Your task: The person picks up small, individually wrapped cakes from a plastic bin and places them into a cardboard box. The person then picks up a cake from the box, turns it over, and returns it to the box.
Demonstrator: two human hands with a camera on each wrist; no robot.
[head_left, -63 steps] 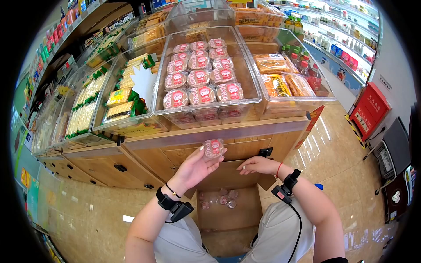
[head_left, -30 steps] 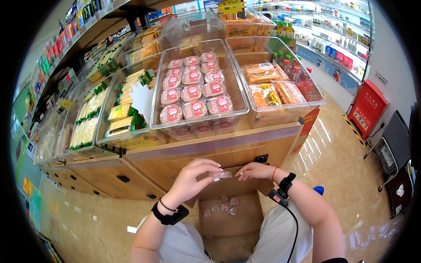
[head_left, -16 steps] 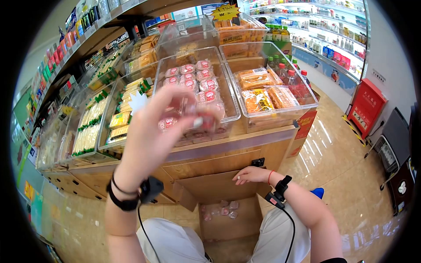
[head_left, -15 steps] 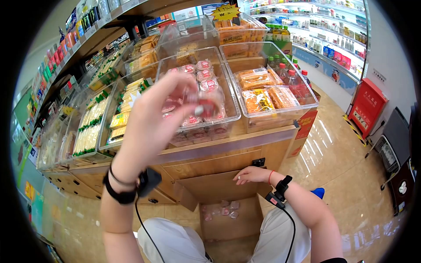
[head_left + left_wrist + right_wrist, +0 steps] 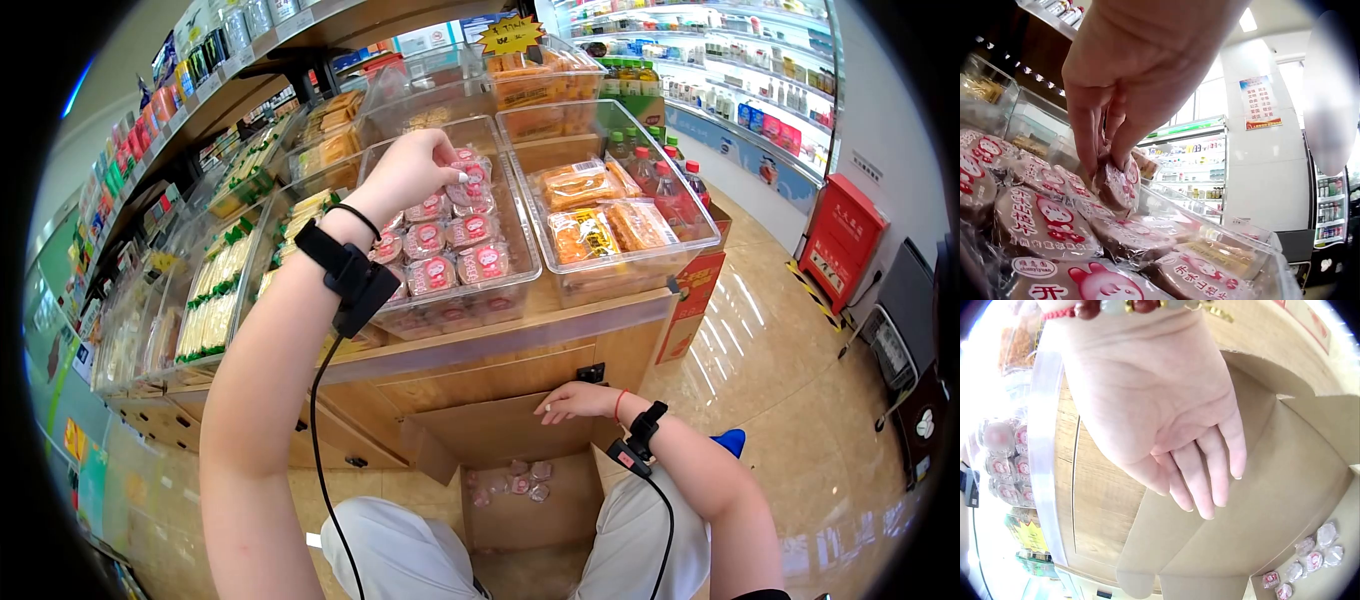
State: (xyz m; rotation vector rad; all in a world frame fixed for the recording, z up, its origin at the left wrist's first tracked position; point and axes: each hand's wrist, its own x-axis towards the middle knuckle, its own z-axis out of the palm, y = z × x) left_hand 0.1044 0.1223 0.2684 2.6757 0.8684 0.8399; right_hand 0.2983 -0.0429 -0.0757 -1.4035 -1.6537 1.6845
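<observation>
Cake [image 5: 1115,187], pinched by the left hand [image 5: 412,172], seems at the placing step in the bin [image 5: 534,268], calling for gentle release, while the right hand [image 5: 580,402] hangs relaxed, holding nothing.

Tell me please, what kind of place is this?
Most likely a grocery or convenience store: clear bins hold wrapped snacks, a brightly lit, stocked display case stands behind, and a yellow star-shaped sign looks like a price tag.

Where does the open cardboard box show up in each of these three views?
Head view: the cardboard box is at bottom centre.
Left wrist view: not in it.
Right wrist view: it fills much of the right side.
Shared landmark: the clear bin of pink-printed packets.
</observation>
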